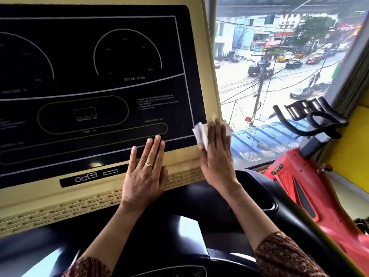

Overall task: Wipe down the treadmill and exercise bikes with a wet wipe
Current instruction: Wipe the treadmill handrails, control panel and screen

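The treadmill console fills the left of the view: a black display panel (89, 86) in a cream frame (179, 154). My left hand (144, 172), a ring on one finger, lies flat with straight fingers on the frame's lower edge. My right hand (216, 150) presses a white wet wipe (200, 132) flat against the console's lower right corner; most of the wipe is hidden under the palm. A red exercise bike (303, 188) with black handlebars (311, 118) stands to the right.
A large window (279, 66) behind the console looks down on a street. A yellow wall (351, 140) runs along the right side past the bike. The treadmill's dark lower console and handrail (259, 196) curve below my arms.
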